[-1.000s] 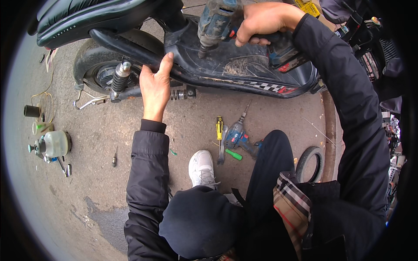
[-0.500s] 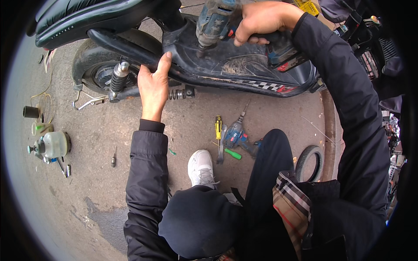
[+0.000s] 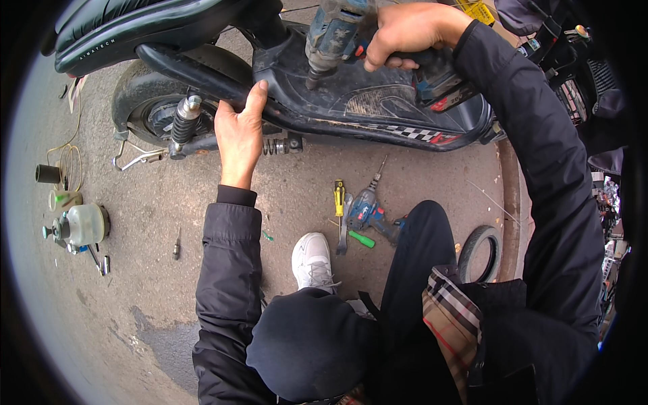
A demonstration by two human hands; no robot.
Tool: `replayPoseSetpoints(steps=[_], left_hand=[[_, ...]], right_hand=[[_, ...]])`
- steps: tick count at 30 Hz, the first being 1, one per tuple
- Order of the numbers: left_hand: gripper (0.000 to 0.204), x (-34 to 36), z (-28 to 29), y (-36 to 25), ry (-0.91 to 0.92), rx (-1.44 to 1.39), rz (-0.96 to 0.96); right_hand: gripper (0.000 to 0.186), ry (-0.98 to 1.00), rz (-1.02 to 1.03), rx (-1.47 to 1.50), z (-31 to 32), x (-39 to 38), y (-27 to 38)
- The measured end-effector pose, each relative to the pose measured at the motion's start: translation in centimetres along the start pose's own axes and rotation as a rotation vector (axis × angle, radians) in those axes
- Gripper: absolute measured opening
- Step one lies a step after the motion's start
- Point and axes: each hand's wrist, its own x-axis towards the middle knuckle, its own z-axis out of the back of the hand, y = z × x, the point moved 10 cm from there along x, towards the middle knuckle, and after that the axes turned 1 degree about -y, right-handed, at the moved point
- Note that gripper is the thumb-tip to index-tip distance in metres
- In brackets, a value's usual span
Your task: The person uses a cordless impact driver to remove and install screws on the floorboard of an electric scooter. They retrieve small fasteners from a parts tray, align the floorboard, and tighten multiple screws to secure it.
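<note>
1. The blue power tool (image 3: pixel 331 37) is at the top middle of the frame. Its tip points down at the footboard (image 3: pixel 385 101) of the black scooter (image 3: pixel 283 77); whether they touch is hard to tell.
2. It seems best to hold the tool straight, push evenly and hold the scooter firm so it can't wobble.
3. The right hand (image 3: pixel 408 34), at the top, has its fingers curled around the tool's handle. Its arm bends in from the right.
4. The left hand (image 3: pixel 239 135) reaches up, its arm almost straight. The thumb lies on the black bar (image 3: pixel 196 71); the other fingers are mostly hidden, so their squeeze can't be told.
</note>
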Motion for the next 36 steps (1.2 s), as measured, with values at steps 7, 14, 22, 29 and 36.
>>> replayPoseSetpoints(steps=[7, 14, 22, 29, 36], left_hand=[[0.058, 0.0, -0.1, 0.0, 0.0, -0.041, -0.01], [0.058, 0.0, 0.0, 0.0, -0.007, -0.003, -0.007], [0.062, -0.2, -0.1, -0.4, -0.015, -0.026, -0.009], [0.06, -0.3, -0.1, -0.6, -0.011, -0.049, -0.017], [0.059, -0.4, -0.2, -1.0, -0.018, -0.065, -0.032]], right_hand=[[0.031, -0.018, 0.004, -0.001, -0.2, 0.6, -0.1], [0.03, 0.002, 0.016, -0.008, -0.1, 0.7, -0.3], [0.027, -0.013, -0.006, 0.098, -0.4, 1.0, -0.9], [0.028, 0.003, 0.008, 0.105, -0.3, 0.9, -0.8], [0.029, 0.023, -0.003, 0.127, -0.7, 1.6, -1.2]])
